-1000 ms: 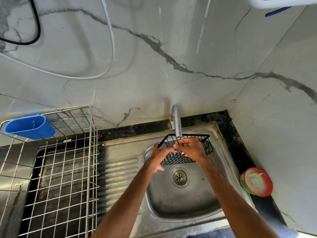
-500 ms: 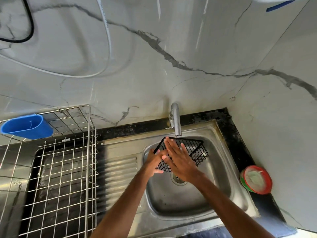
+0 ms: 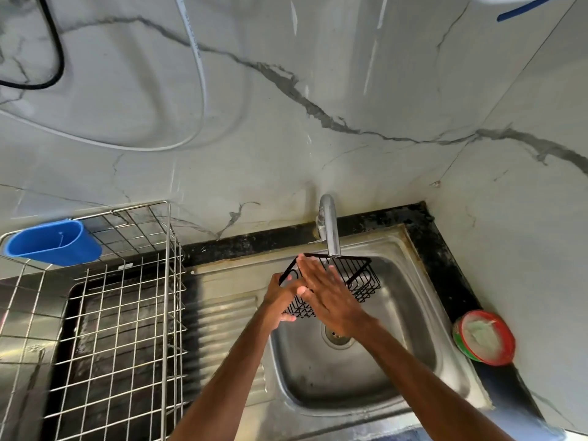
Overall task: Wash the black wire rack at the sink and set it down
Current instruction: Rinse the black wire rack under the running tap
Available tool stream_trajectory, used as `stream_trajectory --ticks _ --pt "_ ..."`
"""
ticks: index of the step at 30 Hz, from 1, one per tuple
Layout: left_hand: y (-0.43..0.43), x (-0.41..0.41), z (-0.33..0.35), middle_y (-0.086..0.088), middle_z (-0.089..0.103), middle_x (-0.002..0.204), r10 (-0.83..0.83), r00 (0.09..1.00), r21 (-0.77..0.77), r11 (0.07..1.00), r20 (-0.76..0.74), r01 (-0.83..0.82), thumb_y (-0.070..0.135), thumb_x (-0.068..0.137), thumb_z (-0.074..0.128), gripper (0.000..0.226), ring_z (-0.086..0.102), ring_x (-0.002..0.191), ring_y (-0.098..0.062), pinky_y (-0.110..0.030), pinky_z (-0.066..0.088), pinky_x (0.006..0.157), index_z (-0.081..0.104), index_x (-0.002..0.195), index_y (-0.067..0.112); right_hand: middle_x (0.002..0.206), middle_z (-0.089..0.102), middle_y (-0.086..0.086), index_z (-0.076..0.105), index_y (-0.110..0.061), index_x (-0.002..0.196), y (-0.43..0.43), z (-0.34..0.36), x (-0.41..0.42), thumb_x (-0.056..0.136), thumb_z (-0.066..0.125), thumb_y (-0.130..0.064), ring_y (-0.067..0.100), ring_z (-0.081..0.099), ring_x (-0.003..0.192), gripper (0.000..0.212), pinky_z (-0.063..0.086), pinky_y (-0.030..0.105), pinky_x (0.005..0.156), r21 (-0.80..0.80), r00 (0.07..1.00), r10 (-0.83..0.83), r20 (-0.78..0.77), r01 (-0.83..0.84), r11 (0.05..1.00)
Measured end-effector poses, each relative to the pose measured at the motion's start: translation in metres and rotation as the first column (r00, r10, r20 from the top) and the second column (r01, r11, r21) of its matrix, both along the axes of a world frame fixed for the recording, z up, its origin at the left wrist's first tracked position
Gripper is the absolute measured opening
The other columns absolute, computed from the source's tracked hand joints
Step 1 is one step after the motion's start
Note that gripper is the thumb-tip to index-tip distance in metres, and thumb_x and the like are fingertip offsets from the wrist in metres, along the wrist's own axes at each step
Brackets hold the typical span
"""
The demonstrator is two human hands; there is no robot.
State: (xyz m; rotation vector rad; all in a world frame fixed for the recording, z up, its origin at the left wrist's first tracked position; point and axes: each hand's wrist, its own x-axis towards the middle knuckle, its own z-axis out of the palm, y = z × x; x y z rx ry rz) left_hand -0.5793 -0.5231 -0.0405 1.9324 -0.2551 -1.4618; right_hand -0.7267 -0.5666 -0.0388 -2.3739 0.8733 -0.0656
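Observation:
A small black wire rack (image 3: 361, 278) hangs tilted over the steel sink (image 3: 410, 338), right under the tap (image 3: 329, 227). My left hand (image 3: 281, 300) grips the rack's left end, with the fingers curled round the wire frame. My right hand (image 3: 327, 294) lies flat on the rack's open side, its fingers straight and pointing up toward the spout. The right hand covers the middle of the rack. I cannot tell whether water is running.
A steel wire dish drainer (image 3: 105, 329) with a blue plastic cup (image 3: 52, 241) on its rim stands left of the sink. A round red and green tub (image 3: 485, 337) sits on the black counter at the right. Marble-patterned tiled walls close in behind and to the right.
My right hand went from gripping the rack's top edge to lying flat with straight fingers, then slid up along the rack. The rack tilted more steeply.

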Motion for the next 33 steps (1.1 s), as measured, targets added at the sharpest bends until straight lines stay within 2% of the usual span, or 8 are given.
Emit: stream_trajectory --ticks 5,11,14,17,20,26,30,33 --pt "0.0 0.003 -0.001 0.003 0.047 0.142 -0.049 0.998 0.009 0.999 0.05 0.049 0.044 0.074 0.088 0.073 0.054 0.115 -0.024 -0.054 0.062 0.086 0.047 0.132 0.028 0.16 -0.029 -0.009 -0.018 -0.03 0.156 -0.033 -0.02 -0.031 0.096 0.002 -0.065 0.013 -0.022 0.151 0.072 -0.005 0.056 0.124 0.184 0.943 -0.263 -0.206 0.301 0.936" --pt "-0.001 0.004 -0.002 -0.002 0.051 0.143 0.015 1.0 0.024 1.0 -0.01 -0.015 0.06 0.078 0.084 0.074 0.056 0.116 -0.03 -0.052 0.063 0.079 0.047 0.133 0.026 0.164 -0.026 -0.012 -0.017 -0.029 0.158 0.005 0.003 0.001 0.098 0.004 -0.069 0.004 -0.023 0.15 0.074 -0.013 0.036 0.122 0.116 1.0 -0.013 0.018 0.011 0.993" --pt "0.0 0.008 -0.001 0.006 0.048 0.131 -0.015 1.0 -0.004 1.0 0.008 0.015 0.056 0.078 0.085 0.072 0.056 0.11 -0.024 -0.051 0.064 0.082 0.044 0.131 0.03 0.166 -0.02 -0.014 -0.014 -0.031 0.159 -0.008 -0.006 -0.011 0.101 0.004 -0.064 0.004 -0.018 0.152 0.068 -0.008 0.042 0.125 0.094 0.996 -0.077 0.04 0.073 0.993" --pt "0.001 0.009 0.002 0.002 0.052 0.127 -0.045 0.998 0.01 0.999 0.04 0.045 0.047 0.075 0.086 0.07 0.058 0.1 -0.019 -0.052 0.063 0.086 0.044 0.129 0.03 0.167 -0.016 -0.009 -0.014 -0.036 0.156 -0.025 -0.016 -0.024 0.087 -0.01 -0.079 0.009 -0.018 0.153 0.082 -0.004 0.052 0.126 0.155 0.979 -0.196 -0.055 0.202 0.967" --pt "0.0 0.01 0.003 0.007 0.047 0.132 -0.057 0.998 0.0 0.998 0.037 0.057 0.052 0.076 0.086 0.079 0.055 0.11 -0.022 -0.051 0.064 0.082 0.043 0.138 0.03 0.165 -0.023 -0.003 -0.018 -0.028 0.156 -0.017 -0.009 -0.013 0.08 -0.013 -0.085 0.015 -0.022 0.152 0.095 -0.011 0.047 0.124 0.178 0.978 -0.196 -0.068 0.205 0.962" --pt "0.003 0.013 0.0 -0.005 0.051 0.14 -0.043 0.999 0.023 0.999 -0.006 0.043 0.057 0.088 0.076 0.066 0.057 0.118 -0.035 -0.059 0.061 0.088 0.047 0.141 0.029 0.166 -0.022 -0.01 -0.012 -0.024 0.159 0.008 0.007 0.01 0.099 0.002 -0.066 0.006 -0.023 0.151 0.075 -0.014 0.038 0.123 0.047 0.995 0.01 0.096 -0.015 0.999" --pt "0.004 0.014 0.004 0.001 0.045 0.132 -0.088 0.996 0.031 0.996 0.029 0.087 0.052 0.086 0.08 0.068 0.052 0.111 -0.031 -0.058 0.062 0.088 0.047 0.141 0.031 0.166 -0.019 -0.013 -0.01 -0.027 0.16 -0.008 0.003 0.009 0.107 0.013 -0.049 0.006 -0.017 0.153 0.062 -0.011 0.039 0.123 0.026 0.993 0.002 0.116 -0.005 1.0" --pt "0.007 0.015 0.006 0.0 0.044 0.14 -0.087 0.996 0.03 0.996 0.028 0.086 0.053 0.072 0.089 0.08 0.052 0.118 -0.032 -0.057 0.062 0.085 0.046 0.136 0.031 0.167 -0.013 -0.013 -0.009 -0.036 0.159 -0.025 -0.011 -0.005 0.103 0.008 -0.061 0.004 -0.011 0.153 0.064 -0.005 0.037 0.124 0.112 0.99 -0.102 0.092 0.092 0.99"
